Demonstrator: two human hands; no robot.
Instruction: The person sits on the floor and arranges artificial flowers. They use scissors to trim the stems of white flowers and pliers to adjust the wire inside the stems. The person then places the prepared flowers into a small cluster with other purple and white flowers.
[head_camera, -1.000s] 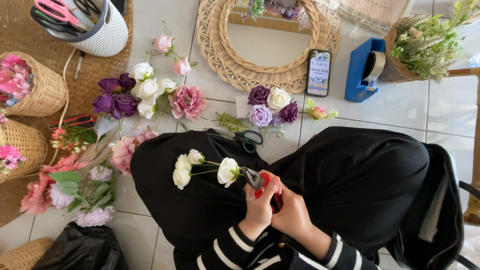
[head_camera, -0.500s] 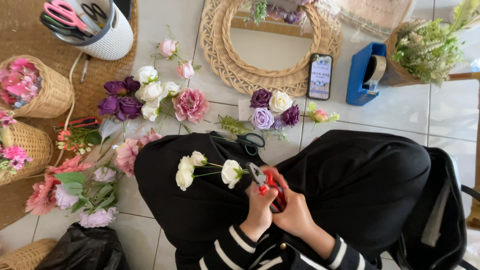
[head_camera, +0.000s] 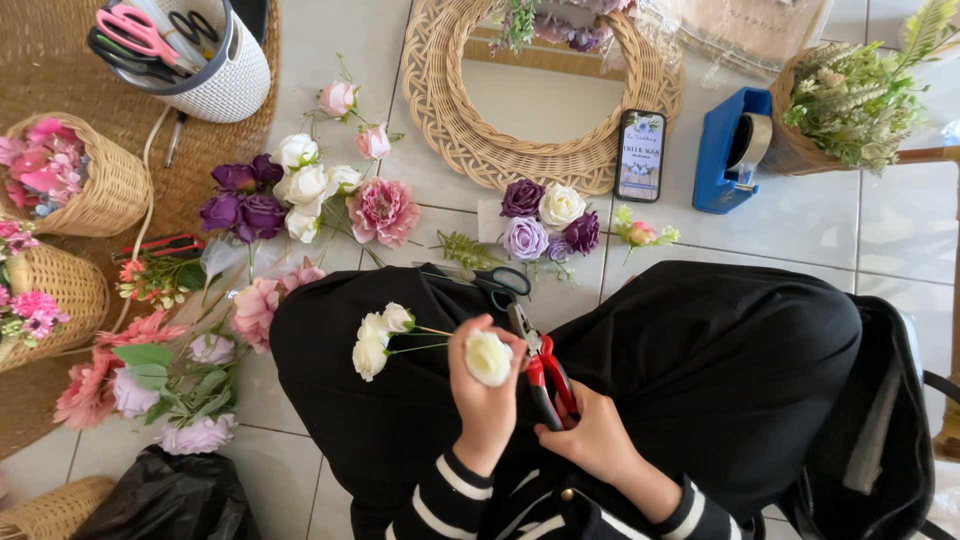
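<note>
Left hand (head_camera: 487, 385) closed round a white rose (head_camera: 489, 357), head up, stem running left toward a cluster of white buds (head_camera: 376, 338) lying on the black lap (head_camera: 700, 370). Right hand (head_camera: 590, 440) gripping the red handles of the cutters (head_camera: 540, 372), blades narrow and set just beside the rose, right of the left hand. To cut well, judged from here: seat the stem deep in the blades, square across, and keep the left fingers on the bloom side, clear of the edge; hold the head steady so it does not spring off. Just beyond the hands, scissors (head_camera: 497, 280) lie on the lap's far edge. Past them on pale floor tiles (head_camera: 800, 215): a purple-and-cream posy (head_camera: 545, 220), a pink peony (head_camera: 383, 210), more loose blooms to the left. Further out, a wicker ring (head_camera: 470, 140), a phone (head_camera: 641, 155), a blue tape dispenser (head_camera: 722, 150). Far left, baskets (head_camera: 110, 190) of pink flowers on a woven mat; a white tool pot (head_camera: 235, 75) holds scissors
</note>
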